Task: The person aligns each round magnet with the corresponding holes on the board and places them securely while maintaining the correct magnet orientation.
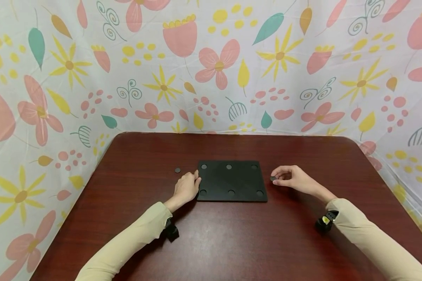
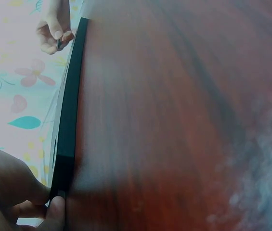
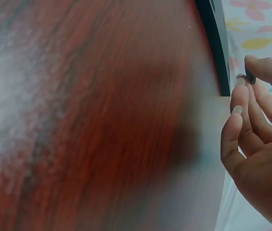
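Observation:
A flat black board [image 1: 233, 180] with several round spots along its far and near edges lies on the table. My left hand [image 1: 187, 188] grips the board's left edge; in the left wrist view the thumb [image 2: 55, 212] and fingers close on that edge. Just right of the board, my right hand [image 1: 295, 180] pinches a small dark disc [image 1: 273, 178] between thumb and fingertips. That same disc [image 3: 250, 72] appears edge-on in the right wrist view, apart from the board. Another dark disc [image 1: 177, 170] lies on the table left of the board, beyond the left hand.
The dark reddish-brown table [image 1: 225, 238] has rounded far corners. Behind it and at both sides hangs a white cloth [image 1: 218, 97] with printed flowers and leaves. Each wrist wears a black camera strap, the right one [image 1: 325, 222] with a yellow mark.

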The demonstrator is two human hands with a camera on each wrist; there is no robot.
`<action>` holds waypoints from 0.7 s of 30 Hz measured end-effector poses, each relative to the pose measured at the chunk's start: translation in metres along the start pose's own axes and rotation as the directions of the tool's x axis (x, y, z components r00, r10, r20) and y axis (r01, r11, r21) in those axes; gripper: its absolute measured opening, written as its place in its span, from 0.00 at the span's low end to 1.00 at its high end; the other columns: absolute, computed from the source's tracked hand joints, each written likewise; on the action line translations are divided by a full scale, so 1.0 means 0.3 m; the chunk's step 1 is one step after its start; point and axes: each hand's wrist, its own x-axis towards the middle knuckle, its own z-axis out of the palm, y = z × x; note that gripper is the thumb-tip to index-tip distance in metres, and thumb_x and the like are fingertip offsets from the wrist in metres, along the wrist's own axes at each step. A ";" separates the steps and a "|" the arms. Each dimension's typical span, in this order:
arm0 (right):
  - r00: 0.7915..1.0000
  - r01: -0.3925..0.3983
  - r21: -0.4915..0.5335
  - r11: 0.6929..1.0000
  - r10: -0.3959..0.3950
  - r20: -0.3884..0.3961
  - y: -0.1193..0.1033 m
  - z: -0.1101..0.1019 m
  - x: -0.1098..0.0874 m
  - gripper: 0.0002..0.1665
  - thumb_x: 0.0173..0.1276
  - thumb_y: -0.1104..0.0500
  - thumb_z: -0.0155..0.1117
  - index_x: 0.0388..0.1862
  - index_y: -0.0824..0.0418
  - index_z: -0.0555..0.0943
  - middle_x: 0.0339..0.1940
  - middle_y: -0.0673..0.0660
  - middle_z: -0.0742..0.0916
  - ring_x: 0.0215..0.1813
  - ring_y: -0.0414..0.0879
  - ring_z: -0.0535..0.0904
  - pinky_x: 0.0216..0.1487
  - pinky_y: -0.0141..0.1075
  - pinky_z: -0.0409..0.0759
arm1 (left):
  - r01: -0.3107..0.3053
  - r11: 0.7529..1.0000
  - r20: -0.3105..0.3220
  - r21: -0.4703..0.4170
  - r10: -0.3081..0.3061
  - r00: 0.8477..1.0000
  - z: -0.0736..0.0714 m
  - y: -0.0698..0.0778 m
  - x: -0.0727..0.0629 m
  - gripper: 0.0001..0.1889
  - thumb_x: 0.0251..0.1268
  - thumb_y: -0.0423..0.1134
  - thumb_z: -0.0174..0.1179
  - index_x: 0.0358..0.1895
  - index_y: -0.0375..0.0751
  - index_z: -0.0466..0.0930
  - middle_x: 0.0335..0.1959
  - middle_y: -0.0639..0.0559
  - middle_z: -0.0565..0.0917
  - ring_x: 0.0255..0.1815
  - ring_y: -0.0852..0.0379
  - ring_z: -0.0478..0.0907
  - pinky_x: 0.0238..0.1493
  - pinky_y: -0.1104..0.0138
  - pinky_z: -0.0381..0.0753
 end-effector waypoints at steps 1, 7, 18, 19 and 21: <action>1.000 -0.002 -0.002 1.000 0.002 -0.002 -0.001 0.002 0.002 0.12 0.63 0.58 0.70 0.45 0.60 0.82 0.37 0.56 0.86 0.38 0.39 0.80 0.37 0.29 0.79 | 0.001 1.000 0.001 -0.002 -0.001 1.000 0.001 -0.001 0.000 0.21 0.75 0.41 0.52 0.67 0.39 0.72 0.51 0.36 0.82 0.09 0.61 0.60 0.10 0.73 0.55; 1.000 -0.006 0.009 1.000 0.006 -0.012 -0.007 0.008 0.012 0.12 0.63 0.58 0.70 0.44 0.60 0.82 0.37 0.57 0.86 0.37 0.40 0.81 0.38 0.29 0.79 | 0.009 1.000 0.009 -0.012 -0.009 1.000 0.002 -0.001 -0.001 0.21 0.75 0.41 0.52 0.67 0.39 0.72 0.47 0.36 0.82 0.09 0.61 0.59 0.10 0.73 0.54; 1.000 0.006 0.008 1.000 -0.006 -0.030 -0.012 0.011 0.037 0.13 0.63 0.58 0.70 0.44 0.61 0.82 0.37 0.58 0.86 0.38 0.41 0.81 0.39 0.29 0.80 | -0.015 1.000 0.012 -0.023 0.015 1.000 -0.011 0.005 -0.005 0.22 0.75 0.40 0.51 0.68 0.37 0.70 0.54 0.35 0.81 0.09 0.62 0.58 0.10 0.73 0.53; 1.000 0.006 0.008 1.000 -0.005 -0.030 -0.012 0.011 0.038 0.13 0.63 0.58 0.70 0.44 0.61 0.82 0.37 0.57 0.86 0.38 0.41 0.81 0.39 0.29 0.80 | -0.018 1.000 0.010 -0.022 0.018 1.000 -0.012 0.006 -0.005 0.22 0.75 0.40 0.51 0.67 0.37 0.70 0.54 0.35 0.81 0.09 0.62 0.58 0.10 0.73 0.53; 1.000 0.006 0.007 1.000 -0.006 -0.029 -0.013 0.011 0.042 0.13 0.63 0.58 0.70 0.44 0.60 0.82 0.37 0.57 0.86 0.38 0.41 0.81 0.40 0.29 0.80 | -0.023 1.000 0.004 -0.016 0.023 1.000 -0.014 0.008 -0.005 0.22 0.75 0.40 0.51 0.67 0.37 0.71 0.54 0.35 0.81 0.09 0.61 0.59 0.11 0.73 0.53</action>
